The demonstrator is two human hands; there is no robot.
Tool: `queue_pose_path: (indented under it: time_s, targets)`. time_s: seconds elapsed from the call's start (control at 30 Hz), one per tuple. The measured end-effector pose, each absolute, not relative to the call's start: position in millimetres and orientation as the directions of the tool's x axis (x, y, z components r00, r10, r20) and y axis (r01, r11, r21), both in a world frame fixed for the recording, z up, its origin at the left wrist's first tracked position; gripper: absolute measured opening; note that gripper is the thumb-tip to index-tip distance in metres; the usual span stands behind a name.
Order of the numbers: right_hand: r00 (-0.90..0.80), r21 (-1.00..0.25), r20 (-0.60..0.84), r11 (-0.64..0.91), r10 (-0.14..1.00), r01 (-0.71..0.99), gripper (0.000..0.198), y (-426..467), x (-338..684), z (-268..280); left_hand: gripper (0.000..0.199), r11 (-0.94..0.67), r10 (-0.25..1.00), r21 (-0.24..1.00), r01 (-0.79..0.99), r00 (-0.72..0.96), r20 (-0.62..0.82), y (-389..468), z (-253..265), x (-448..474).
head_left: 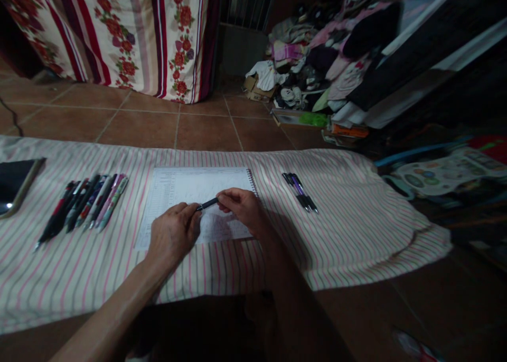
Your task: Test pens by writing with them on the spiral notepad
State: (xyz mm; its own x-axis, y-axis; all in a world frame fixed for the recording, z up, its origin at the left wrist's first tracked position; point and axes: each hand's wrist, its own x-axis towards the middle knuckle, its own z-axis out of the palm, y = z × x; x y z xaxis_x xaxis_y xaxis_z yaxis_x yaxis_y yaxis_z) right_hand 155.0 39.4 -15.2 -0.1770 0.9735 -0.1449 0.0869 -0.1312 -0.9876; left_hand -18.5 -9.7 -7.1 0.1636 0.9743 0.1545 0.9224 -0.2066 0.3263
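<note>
Between my two hands is a dark pen (208,203), held slantwise over a spiral-bound notebook (206,179). The fingers of my left hand (174,230) pinch its lower left end. My right hand (241,206) is closed on its upper right end. The notebook lies flat, with its wire binding on the right and faint printed or written lines on its page. Left of the notebook, several pens (85,201) of various colours lie side by side. On its right is a smaller group of pens (300,193), black and purple.
A striped cloth (356,219) covers the table. A dark flat device (18,185) lies at its far left. Beyond stand a floral curtain (146,39) and a tiled floor (202,127). A heap of clothes (317,55) fills the back right, with a coloured patterned item (447,172) nearer.
</note>
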Motion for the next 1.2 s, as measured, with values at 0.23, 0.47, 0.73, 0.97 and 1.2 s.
queue_pose_path:
  time_s: [0.23, 0.47, 0.73, 0.97, 1.2]
  targets:
    - [-0.184, -0.993, -0.114, -0.110, 0.976, 0.031, 0.032, 38.9, 156.0, -13.7, 0.032, -0.152, 0.988, 0.428, 0.891, 0.119, 0.102, -8.2, -5.5, -16.9]
    - [-0.209, -0.994, -0.104, -0.109, 0.972, -0.013, 0.030, 40.1, 155.9, -14.9, 0.033, -0.104, 0.995, 0.510, 0.854, 0.088, 0.056, -6.9, -4.9, -16.8]
    - [-0.184, -0.996, -0.078, -0.083, 0.980, -0.024, 0.026, 42.1, 156.1, -22.8, 0.033, -0.084, 0.996, 0.543, 0.835, 0.080, 0.032, -6.6, -4.4, -16.0]
    - [-0.187, -0.996, -0.083, -0.086, 0.979, -0.011, 0.027, 41.2, 156.0, -19.1, 0.033, -0.078, 0.996, 0.550, 0.832, 0.085, 0.013, -6.2, -3.2, -15.3]
    - [-0.181, -0.994, -0.111, -0.108, 0.977, 0.026, 0.026, 40.0, 155.1, -14.7, 0.034, -0.086, 0.995, 0.552, 0.830, 0.099, 0.007, -7.2, -3.0, -15.3]
